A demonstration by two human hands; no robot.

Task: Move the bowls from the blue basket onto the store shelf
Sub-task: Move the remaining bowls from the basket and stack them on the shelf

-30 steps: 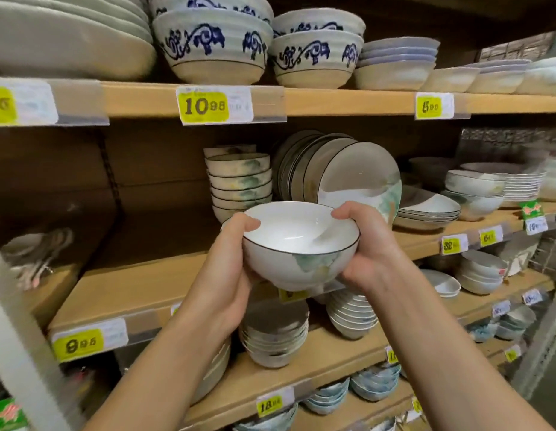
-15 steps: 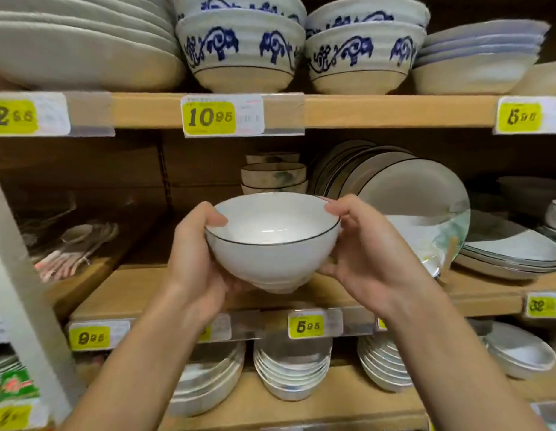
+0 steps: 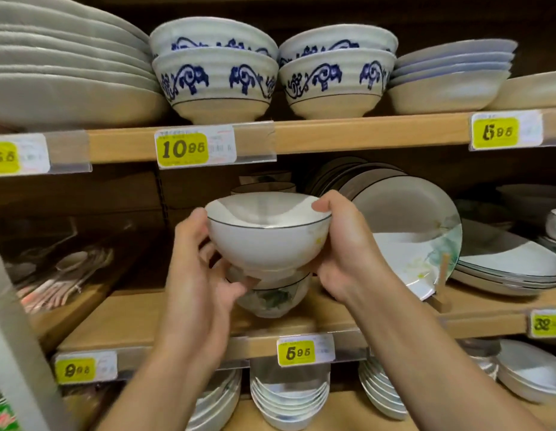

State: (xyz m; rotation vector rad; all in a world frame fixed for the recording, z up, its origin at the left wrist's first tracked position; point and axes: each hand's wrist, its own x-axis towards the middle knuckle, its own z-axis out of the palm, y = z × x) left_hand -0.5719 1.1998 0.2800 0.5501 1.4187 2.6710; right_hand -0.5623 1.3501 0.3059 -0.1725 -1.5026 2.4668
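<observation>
Both hands hold one white bowl [image 3: 269,241] with a thin dark rim, upright, over the middle wooden shelf [image 3: 140,318]. My left hand [image 3: 199,275] cups its left side and underside; my right hand [image 3: 348,247] grips its right side, thumb over the rim. Directly under it another matching bowl [image 3: 273,298] with a green pattern stands on the shelf; the held bowl's foot is at or just inside its rim. More matching bowls [image 3: 264,186] are stacked behind, mostly hidden. The blue basket is out of view.
Large matching plates [image 3: 404,231] stand on edge just right of the bowl, with shallow dishes [image 3: 506,265] beyond. Blue-patterned bowls [image 3: 214,76] fill the shelf above. Spoons [image 3: 59,275] lie at the left. A white upright post [image 3: 18,353] crosses the lower left. Stacked small bowls [image 3: 289,396] sit below.
The bowl has moved up and forward into the middle shelf, coming over the bowl that stands there. The view has come closer to the shelves.
</observation>
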